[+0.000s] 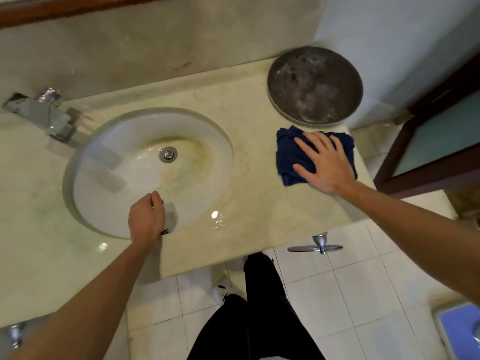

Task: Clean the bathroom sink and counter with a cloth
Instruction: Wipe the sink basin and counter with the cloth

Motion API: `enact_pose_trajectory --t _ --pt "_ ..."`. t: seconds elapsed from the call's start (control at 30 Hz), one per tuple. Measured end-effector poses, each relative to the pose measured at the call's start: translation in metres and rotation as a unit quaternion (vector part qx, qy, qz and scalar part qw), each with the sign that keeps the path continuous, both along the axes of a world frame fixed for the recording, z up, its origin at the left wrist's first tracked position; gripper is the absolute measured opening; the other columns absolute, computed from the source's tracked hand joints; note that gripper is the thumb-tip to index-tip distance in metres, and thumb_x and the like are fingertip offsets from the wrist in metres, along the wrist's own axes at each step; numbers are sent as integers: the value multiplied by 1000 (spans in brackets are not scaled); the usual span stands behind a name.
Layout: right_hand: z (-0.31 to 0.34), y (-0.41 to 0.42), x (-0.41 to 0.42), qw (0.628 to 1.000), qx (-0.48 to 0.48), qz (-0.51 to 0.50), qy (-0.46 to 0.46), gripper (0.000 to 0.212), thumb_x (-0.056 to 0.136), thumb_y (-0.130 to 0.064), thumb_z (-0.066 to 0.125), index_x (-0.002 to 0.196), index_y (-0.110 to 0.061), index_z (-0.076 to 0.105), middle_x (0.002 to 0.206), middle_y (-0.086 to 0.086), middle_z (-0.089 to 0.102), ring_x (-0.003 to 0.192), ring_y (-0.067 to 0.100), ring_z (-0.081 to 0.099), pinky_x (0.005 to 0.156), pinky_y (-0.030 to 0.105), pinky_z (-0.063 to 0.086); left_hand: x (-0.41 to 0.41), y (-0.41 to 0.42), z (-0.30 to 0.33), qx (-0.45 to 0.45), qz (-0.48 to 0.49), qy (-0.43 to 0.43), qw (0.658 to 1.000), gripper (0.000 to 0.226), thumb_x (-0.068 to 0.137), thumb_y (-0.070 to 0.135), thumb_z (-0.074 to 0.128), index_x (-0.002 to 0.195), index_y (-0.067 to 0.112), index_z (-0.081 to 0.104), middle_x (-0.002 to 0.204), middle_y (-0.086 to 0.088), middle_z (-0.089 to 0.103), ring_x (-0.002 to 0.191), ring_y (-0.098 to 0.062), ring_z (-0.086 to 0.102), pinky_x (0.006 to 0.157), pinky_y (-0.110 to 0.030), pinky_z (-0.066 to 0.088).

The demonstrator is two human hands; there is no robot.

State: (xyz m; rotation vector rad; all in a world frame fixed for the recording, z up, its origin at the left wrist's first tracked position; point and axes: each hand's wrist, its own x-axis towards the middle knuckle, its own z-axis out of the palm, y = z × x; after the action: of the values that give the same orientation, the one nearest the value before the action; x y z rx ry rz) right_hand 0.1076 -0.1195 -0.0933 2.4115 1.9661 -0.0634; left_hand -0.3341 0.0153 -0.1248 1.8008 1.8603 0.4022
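Fingers spread flat, right hand (pixel 327 162) pressing crumpled dark blue cloth (pixel 288 157) on beige marble counter (pixel 249 118) centre-right, left hand (pixel 146 218) fingers curled, holding nothing, at white oval sink (pixel 109 157) lower rim

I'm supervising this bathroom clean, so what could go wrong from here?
1. The right hand presses the blue cloth near the counter's end edge beside the round metal tray; a wide stroke might nudge the tray.
2. Water pooled by the sink rim could get pushed off the front edge onto the floor tiles.
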Motion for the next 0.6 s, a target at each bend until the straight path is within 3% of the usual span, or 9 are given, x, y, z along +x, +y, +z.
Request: enact_pose_trajectory --t 0.13,0.23,0.33,0.43,0.53,0.6 --pt "5 -26 33 999 -27 -27 -31 74 95 -71 27 157 -30 30 154 3 37 138 30 37 106 51 33 1 0 1 -10 0 0 1000 49 103 36 33 81 6 65 81 -10 67 77 -32 59 72 -39 47" --pt "25 -24 55 995 -63 56 -59 82 93 -76 22 156 -26 34 149 10 42 129 34 44 100 50 37 1 2 0 -25 1 -3 1000 54 100 41 31 80 4 64 79 -12 67 77 -35 61 75 -43 51" --pt "28 -11 72 984 -50 160 -65 75 97 -64 33 155 -18 38 155 13 39 136 35 41 111 49 29 1 4 -2 -26 -1 -4 1000 62 98 47 30 82 -4 62 78 -19 66 76 -38 61 72 -48 51" --pt "11 -5 75 974 -63 218 -21 70 100 -55 34 160 -19 27 167 5 23 152 29 25 122 46 18 2 4 -4 -24 -9 -8 1000 60 99 45 33 82 -4 63 76 -17 66 74 -36 61 70 -46 51" --pt "8 -12 72 983 -59 172 15 68 102 -54 30 162 -23 20 169 1 17 155 24 16 124 46 17 1 5 -5 -29 -8 -15 999 59 99 47 32 79 1 64 73 -11 66 71 -35 64 71 -47 54" --pt "7 -26 64 995 -26 89 29 66 103 -56 28 161 -25 20 169 -1 18 156 24 15 123 49 21 1 4 -4 -28 -11 -13 999 59 100 46 31 78 3 64 71 -10 66 70 -35 64 72 -47 54"
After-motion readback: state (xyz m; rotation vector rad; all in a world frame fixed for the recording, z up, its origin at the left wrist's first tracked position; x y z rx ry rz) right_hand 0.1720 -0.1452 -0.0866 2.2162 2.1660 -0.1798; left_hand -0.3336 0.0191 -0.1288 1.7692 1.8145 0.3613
